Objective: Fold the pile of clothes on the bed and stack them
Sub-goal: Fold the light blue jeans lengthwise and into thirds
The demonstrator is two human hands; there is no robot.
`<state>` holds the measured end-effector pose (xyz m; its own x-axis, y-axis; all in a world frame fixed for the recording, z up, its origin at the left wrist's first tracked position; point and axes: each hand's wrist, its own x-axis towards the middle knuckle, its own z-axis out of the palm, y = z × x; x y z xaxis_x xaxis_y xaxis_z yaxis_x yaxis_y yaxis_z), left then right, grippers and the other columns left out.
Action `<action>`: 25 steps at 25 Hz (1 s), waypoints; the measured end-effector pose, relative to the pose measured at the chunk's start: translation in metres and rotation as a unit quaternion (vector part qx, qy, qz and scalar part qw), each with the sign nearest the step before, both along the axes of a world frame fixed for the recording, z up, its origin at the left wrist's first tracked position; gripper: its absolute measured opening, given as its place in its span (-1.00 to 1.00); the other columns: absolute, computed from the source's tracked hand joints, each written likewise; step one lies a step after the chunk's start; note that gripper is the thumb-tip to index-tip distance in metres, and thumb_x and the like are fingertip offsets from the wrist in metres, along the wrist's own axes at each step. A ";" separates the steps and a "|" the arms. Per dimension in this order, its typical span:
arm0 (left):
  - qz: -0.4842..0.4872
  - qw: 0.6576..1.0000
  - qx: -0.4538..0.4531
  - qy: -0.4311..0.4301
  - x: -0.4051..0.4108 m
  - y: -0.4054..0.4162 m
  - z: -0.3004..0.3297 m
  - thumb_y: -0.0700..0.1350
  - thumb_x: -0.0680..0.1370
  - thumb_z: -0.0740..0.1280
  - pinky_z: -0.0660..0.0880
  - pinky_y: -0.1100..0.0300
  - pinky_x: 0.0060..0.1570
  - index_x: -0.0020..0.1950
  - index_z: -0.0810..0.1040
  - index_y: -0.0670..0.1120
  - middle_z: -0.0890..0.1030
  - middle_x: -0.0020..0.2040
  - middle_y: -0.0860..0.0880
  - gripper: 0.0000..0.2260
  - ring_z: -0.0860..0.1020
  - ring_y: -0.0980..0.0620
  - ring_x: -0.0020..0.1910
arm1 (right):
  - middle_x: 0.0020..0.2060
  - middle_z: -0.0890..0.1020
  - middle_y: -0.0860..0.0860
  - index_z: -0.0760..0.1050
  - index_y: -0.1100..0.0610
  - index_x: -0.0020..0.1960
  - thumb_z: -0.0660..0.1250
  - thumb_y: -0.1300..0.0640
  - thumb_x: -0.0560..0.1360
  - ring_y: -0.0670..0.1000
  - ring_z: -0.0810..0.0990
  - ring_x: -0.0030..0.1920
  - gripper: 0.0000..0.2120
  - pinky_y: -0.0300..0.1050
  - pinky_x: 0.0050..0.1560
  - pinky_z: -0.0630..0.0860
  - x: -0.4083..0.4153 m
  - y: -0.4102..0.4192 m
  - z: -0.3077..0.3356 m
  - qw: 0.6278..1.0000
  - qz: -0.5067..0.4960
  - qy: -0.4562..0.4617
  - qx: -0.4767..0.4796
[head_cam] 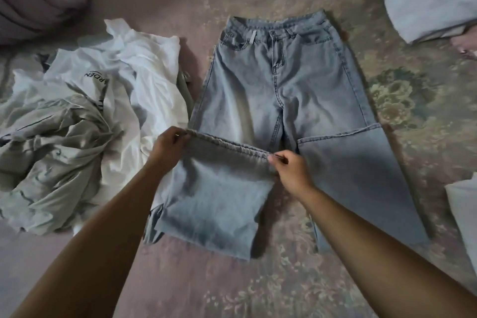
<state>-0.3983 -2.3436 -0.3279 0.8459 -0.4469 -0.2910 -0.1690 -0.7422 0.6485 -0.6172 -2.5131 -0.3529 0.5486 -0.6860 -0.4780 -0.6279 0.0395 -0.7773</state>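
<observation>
The jeans lie flat on the flowered bed, waistband away from the person. The left hand and right hand each pinch the hem of one leg, doubled back. A crumpled pile of clothes sits just left.

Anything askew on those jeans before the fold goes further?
Yes. The jeans lie unevenly: the leg pinched by the left hand and right hand is doubled back at its hem, while the other leg lies flat with a slanted panel seam across it.
</observation>
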 end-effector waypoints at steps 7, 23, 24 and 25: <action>-0.028 0.997 0.048 -0.053 0.032 -0.039 -0.087 -0.12 0.58 0.26 0.38 0.13 -0.11 0.06 0.53 -0.14 0.58 -0.06 -0.16 -0.86 0.52 -0.15 -0.05 | -0.17 0.60 0.07 0.56 0.22 -0.02 0.38 0.16 0.49 0.10 0.61 -0.10 -0.86 -0.05 -0.06 0.52 0.040 -0.018 -0.084 0.995 -0.077 -0.004 -0.056; -0.388 0.856 0.122 -0.319 -0.012 -0.017 -0.146 0.06 0.63 0.01 0.14 -0.10 0.41 0.49 0.27 -0.14 0.29 0.47 -0.23 -0.52 0.28 -0.21 0.44 | 0.35 0.38 0.34 0.23 0.26 0.42 0.11 -0.06 0.51 0.29 0.30 0.36 -0.42 0.19 0.32 0.33 0.038 0.050 -0.116 0.866 0.191 0.099 -0.452; -0.403 0.843 0.145 -0.326 -0.013 -0.008 -0.154 0.13 0.65 -0.04 0.14 -0.10 0.41 0.49 0.27 -0.07 0.30 0.47 -0.20 -0.51 0.30 -0.18 0.44 | 0.38 0.34 0.33 0.19 0.22 0.44 0.04 -0.14 0.53 0.29 0.26 0.39 -0.39 0.22 0.35 0.28 0.037 0.058 -0.123 0.858 0.227 0.122 -0.445; -0.401 0.840 0.170 -0.324 -0.010 -0.002 -0.160 0.19 0.64 -0.08 0.14 -0.11 0.40 0.49 0.28 -0.02 0.30 0.47 -0.18 -0.49 0.31 -0.16 0.43 | 0.40 0.31 0.32 0.17 0.18 0.46 -0.04 -0.21 0.55 0.29 0.23 0.42 -0.37 0.25 0.37 0.21 0.036 0.061 -0.131 0.852 0.248 0.153 -0.436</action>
<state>-0.4087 -2.3460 -0.4877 0.3433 -0.9326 -0.1113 -0.9384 -0.3455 0.0000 -0.5807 -2.4523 -0.4835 0.8157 -0.5731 -0.0791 -0.5774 -0.7980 -0.1728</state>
